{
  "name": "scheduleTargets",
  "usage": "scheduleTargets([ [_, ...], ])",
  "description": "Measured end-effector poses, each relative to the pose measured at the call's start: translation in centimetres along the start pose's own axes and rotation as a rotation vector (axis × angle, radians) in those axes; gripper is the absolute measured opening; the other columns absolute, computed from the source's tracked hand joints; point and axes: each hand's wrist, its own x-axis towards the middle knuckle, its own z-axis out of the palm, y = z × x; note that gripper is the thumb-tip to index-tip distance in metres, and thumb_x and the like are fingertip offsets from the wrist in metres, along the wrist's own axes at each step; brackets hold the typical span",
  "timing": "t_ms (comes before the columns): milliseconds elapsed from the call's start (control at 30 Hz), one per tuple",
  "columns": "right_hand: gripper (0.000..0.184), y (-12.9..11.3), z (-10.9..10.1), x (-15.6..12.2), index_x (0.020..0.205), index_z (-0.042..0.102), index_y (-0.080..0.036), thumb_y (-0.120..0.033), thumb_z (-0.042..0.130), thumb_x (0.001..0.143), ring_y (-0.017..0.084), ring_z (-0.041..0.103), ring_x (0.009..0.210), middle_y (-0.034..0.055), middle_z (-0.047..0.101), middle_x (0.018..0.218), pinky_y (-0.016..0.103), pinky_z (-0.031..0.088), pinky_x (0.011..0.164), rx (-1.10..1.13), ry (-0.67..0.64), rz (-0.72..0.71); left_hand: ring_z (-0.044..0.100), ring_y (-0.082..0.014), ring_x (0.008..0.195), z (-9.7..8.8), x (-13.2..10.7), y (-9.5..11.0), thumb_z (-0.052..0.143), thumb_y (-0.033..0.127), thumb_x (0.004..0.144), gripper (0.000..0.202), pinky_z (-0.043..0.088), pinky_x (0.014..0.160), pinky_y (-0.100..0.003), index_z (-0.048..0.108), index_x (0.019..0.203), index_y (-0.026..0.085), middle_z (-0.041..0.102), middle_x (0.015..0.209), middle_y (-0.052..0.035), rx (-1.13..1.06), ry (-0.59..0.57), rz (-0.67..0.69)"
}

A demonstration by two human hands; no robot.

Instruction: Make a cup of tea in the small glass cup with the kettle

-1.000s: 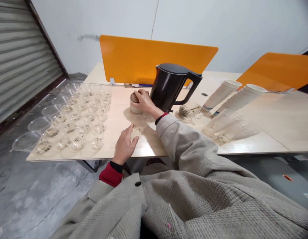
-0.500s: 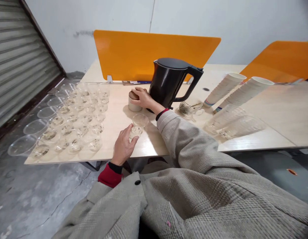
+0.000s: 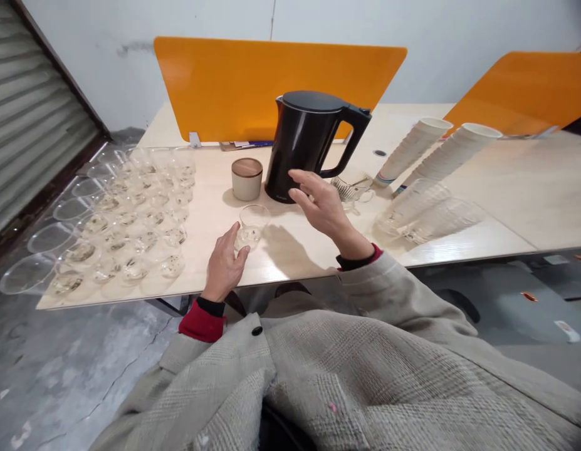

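Observation:
My left hand (image 3: 225, 262) is curved around the near left side of a clear plastic cup (image 3: 255, 227), thumb in front. A few dark bits lie in the cup's bottom, and it stands on the table. My right hand (image 3: 322, 203) hangs with its fingers apart in front of a black electric kettle (image 3: 297, 153), holding nothing. Left of the kettle stands a pale canister (image 3: 247, 185) with a brown wooden lid (image 3: 247, 166) on it.
Rows of clear cups (image 3: 130, 219) with dark bits in them fill the table's left end. Right of the kettle are a glass cup (image 3: 358, 194) with a spiky object, stacked paper cups (image 3: 452, 153) and stacked clear cups (image 3: 417, 210). An orange divider (image 3: 215, 91) stands behind.
My right hand has come off the canister's lid and moved right, in front of the kettle. The lid is now fully in sight on the canister. My left hand stays at the cup.

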Motion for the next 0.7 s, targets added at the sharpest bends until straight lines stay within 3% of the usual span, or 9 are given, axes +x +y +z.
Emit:
scheduleTargets([
  [167,0.061,2.7,-0.1,-3.0,0.138,0.073,-0.021,-0.065,0.063,0.098,0.035,0.072,0.128,0.0177,0.074,0.140,0.059,0.061,0.108,0.195,0.151,0.181,0.063,-0.0321,0.141,0.0,0.1,-0.3,0.061,0.039,0.098,0.066,0.054,0.119,-0.055,0.050,0.160,0.018,0.064,0.158,-0.0169,-0.027,0.011,-0.036],
  [300,0.068,5.0,-0.9,-1.8,0.147,0.064,-0.023,-0.070,0.061,0.098,0.034,0.066,0.135,0.0180,0.068,0.145,0.059,0.059,0.111,0.139,0.431,0.205,0.063,-0.0320,0.140,0.0,0.2,-0.6,0.063,0.041,0.097,0.070,0.053,0.119,-0.055,0.048,0.162,0.019,0.061,0.160,-0.0164,-0.027,0.007,-0.041],
  [433,0.067,6.6,-2.0,0.2,0.148,0.060,-0.027,-0.072,0.060,0.099,0.033,0.064,0.135,0.0150,0.062,0.146,0.055,0.060,0.108,0.113,0.576,0.236,0.063,-0.0324,0.137,0.0,0.3,-0.8,0.065,0.043,0.096,0.074,0.053,0.119,-0.055,0.047,0.163,0.018,0.061,0.160,-0.0177,-0.018,0.020,-0.060],
  [600,0.057,5.9,-1.4,0.0,0.134,0.063,-0.026,-0.071,0.059,0.100,0.027,0.068,0.122,0.0128,0.067,0.135,0.051,0.059,0.108,0.214,0.635,0.232,0.064,-0.0323,0.135,-0.1,0.4,-1.0,0.065,0.045,0.095,0.076,0.052,0.118,-0.054,0.047,0.164,0.017,0.061,0.160,-0.0175,-0.028,0.017,-0.065],
  [700,0.056,4.0,-0.1,-1.4,0.126,0.065,-0.026,-0.074,0.061,0.097,0.024,0.072,0.108,0.0091,0.074,0.120,0.049,0.060,0.104,0.390,0.459,0.286,0.063,-0.0330,0.136,-0.2,0.5,-1.0,0.066,0.044,0.095,0.077,0.051,0.119,-0.054,0.046,0.165,0.017,0.060,0.161,-0.0181,-0.027,-0.002,-0.073],
])
